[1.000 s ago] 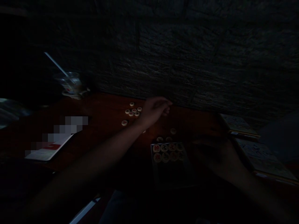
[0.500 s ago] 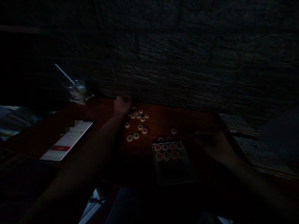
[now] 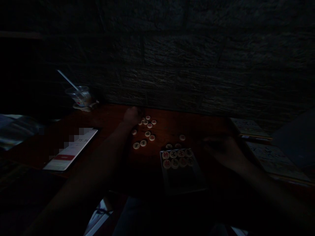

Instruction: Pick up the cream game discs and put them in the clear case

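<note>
Round xiangqi pieces (image 3: pixel 150 126) with red or dark characters lie scattered on the wooden table (image 3: pixel 172 119). My left hand (image 3: pixel 133 115) reaches to the far side of this group, fingers curled down and closed; what is in them is hidden. An open box (image 3: pixel 183 178) near the table's front edge has two rows of pieces (image 3: pixel 174 163) at its far end. Just beyond it lie a few loose pieces (image 3: pixel 182 137). To the right of the box, my right hand (image 3: pixel 222 149) rests low in deep shadow, its fingers loosely apart with nothing visible in them.
A lit phone (image 3: pixel 71 152) lies on the left. Behind it a clear cup (image 3: pixel 82 96) with a straw stands by the stone wall (image 3: pixel 172 65). Two flat printed boxes (image 3: pixel 249 127) sit at the right. The scene is very dark.
My left hand has moved slightly right and nearer, now covering pieces at the group's far left that showed before. My right hand stays in almost the same place.
</note>
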{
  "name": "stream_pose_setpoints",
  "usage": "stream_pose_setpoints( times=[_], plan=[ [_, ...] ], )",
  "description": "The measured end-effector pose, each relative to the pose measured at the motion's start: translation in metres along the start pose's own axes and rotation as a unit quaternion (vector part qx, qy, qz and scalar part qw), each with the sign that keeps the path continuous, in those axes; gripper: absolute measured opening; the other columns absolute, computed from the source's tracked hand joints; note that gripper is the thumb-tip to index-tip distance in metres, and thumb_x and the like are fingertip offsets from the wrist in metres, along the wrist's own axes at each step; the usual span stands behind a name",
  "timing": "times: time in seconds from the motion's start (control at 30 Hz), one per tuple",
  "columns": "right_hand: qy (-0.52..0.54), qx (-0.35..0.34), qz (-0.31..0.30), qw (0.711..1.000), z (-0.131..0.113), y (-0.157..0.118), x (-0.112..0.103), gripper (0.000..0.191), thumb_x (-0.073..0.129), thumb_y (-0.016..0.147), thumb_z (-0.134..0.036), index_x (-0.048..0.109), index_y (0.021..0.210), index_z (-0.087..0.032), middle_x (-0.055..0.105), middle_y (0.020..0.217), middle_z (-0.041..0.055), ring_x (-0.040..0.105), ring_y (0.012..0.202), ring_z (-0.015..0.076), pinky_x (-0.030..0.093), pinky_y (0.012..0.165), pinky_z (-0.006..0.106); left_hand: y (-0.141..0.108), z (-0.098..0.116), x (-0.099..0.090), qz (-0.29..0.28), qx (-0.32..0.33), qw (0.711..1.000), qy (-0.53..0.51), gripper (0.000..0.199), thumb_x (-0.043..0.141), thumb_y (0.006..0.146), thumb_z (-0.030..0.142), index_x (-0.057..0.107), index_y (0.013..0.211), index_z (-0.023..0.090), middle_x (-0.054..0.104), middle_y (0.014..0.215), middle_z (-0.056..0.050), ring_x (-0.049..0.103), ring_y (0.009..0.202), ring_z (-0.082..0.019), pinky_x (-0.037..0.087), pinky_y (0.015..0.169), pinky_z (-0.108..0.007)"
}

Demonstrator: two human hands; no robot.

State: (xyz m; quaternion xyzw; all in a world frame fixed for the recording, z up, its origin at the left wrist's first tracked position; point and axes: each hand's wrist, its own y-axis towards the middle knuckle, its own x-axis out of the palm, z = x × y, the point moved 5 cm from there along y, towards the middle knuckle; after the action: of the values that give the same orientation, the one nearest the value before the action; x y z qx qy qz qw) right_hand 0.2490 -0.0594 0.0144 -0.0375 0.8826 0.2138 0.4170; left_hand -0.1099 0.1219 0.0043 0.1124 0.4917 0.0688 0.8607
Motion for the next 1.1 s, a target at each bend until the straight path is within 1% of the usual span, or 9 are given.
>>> stream_pose_setpoints(
  times=[0.13,0.2,0.3,0.37,0.43,0.57,0.7,0.9,1.1],
  plan=[
    [0.016,0.008,-0.01,1.0,-0.002,-0.002,0.001,0.021,0.061,0.091,-0.024,0.081,0.087,-0.023,0.084,0.088,0.0041,0.08,0.075,0.0233,0.06,0.065,0.033,-0.011,0.035,-0.004,0.025,0.061,0.997,-0.031,0.019,0.061,0.097,0.028,0.074,0.105,0.017,0.08,0.108,-0.013,0.073,0.102,-0.027,0.054,0.092,-0.034],
    [0.024,0.019,-0.006,1.0,-0.003,-0.001,0.002,0.021,0.062,0.091,-0.026,0.082,0.087,-0.022,0.084,0.087,0.0047,0.079,0.076,0.0233,0.059,0.066,0.032,-0.024,0.065,0.0,0.029,0.118,0.983,-0.14,0.023,0.069,0.093,0.03,0.073,0.111,0.018,0.08,0.105,-0.008,0.074,0.096,-0.022,0.055,0.087,-0.029],
    [0.054,0.032,0.029,0.998,-0.004,0.002,0.003,0.024,0.062,0.092,-0.032,0.081,0.083,-0.022,0.082,0.082,0.0048,0.077,0.073,0.023,0.056,0.065,0.032,-0.048,0.109,0.019,-0.067,0.145,0.908,-0.388,0.031,0.081,0.082,0.031,0.073,0.107,0.015,0.077,0.084,-0.005,0.072,0.072,-0.017,0.058,0.072,-0.029],
    [0.088,0.046,0.054,0.994,-0.005,0.005,0.005,0.024,0.064,0.09,-0.035,0.081,0.082,-0.021,0.082,0.084,0.0053,0.077,0.076,0.023,0.056,0.069,0.032,-0.067,0.132,0.032,-0.16,0.129,0.842,-0.499,0.037,0.086,0.079,0.033,0.075,0.109,0.014,0.08,0.09,-0.007,0.075,0.077,-0.018,0.063,0.078,-0.033],
    [0.13,0.065,0.089,0.985,-0.005,0.007,0.005,0.025,0.065,0.089,-0.038,0.081,0.088,-0.019,0.082,0.085,0.0063,0.074,0.073,0.0214,0.053,0.065,0.031,-0.082,0.144,0.037,-0.2,0.111,0.8,-0.555,0.041,0.092,0.074,0.035,0.078,0.107,0.014,0.081,0.093,-0.008,0.077,0.081,-0.019,0.065,0.084,-0.037],
    [0.207,0.125,0.109,0.964,-0.009,0.013,0.003,0.042,0.069,0.088,-0.048,0.08,0.112,-0.015,0.081,0.094,0.0091,0.068,0.067,0.0172,0.049,0.056,0.028,-0.093,0.146,0.037,-0.229,0.063,0.765,-0.599,0.043,0.095,0.072,0.035,0.081,0.108,0.014,0.083,0.105,-0.009,0.079,0.091,-0.019,0.064,0.096,-0.042],
    [0.254,0.167,0.089,0.948,-0.022,0.028,0.004,0.053,0.074,0.084,-0.056,0.078,0.119,-0.016,0.08,0.097,0.0097,0.069,0.068,0.0176,0.049,0.05,0.025,-0.091,0.141,0.035,-0.228,0.037,0.751,-0.619,0.042,0.096,0.071,0.032,0.082,0.107,0.015,0.083,0.108,-0.009,0.079,0.097,-0.019,0.062,0.103,-0.043],
    [0.307,0.108,0.127,0.937,-0.027,0.053,0.028,0.04,0.078,0.081,-0.054,0.082,0.098,-0.018,0.078,0.08,0.0059,0.069,0.067,0.0173,0.052,0.055,0.025,-0.093,0.14,0.036,-0.246,0.056,0.763,-0.596,0.038,0.092,0.076,0.034,0.082,0.108,0.015,0.083,0.11,-0.01,0.08,0.095,-0.018,0.063,0.099,-0.039],
    [0.334,0.095,0.128,0.929,-0.021,0.042,0.039,0.034,0.082,0.083,-0.051,0.082,0.091,-0.018,0.08,0.084,0.0064,0.07,0.068,0.0165,0.051,0.058,0.025,-0.097,0.14,0.046,-0.274,0.094,0.766,-0.574,0.041,0.092,0.077,0.034,0.081,0.113,0.016,0.084,0.105,-0.01,0.081,0.091,-0.021,0.067,0.09,-0.037]
  ],
)
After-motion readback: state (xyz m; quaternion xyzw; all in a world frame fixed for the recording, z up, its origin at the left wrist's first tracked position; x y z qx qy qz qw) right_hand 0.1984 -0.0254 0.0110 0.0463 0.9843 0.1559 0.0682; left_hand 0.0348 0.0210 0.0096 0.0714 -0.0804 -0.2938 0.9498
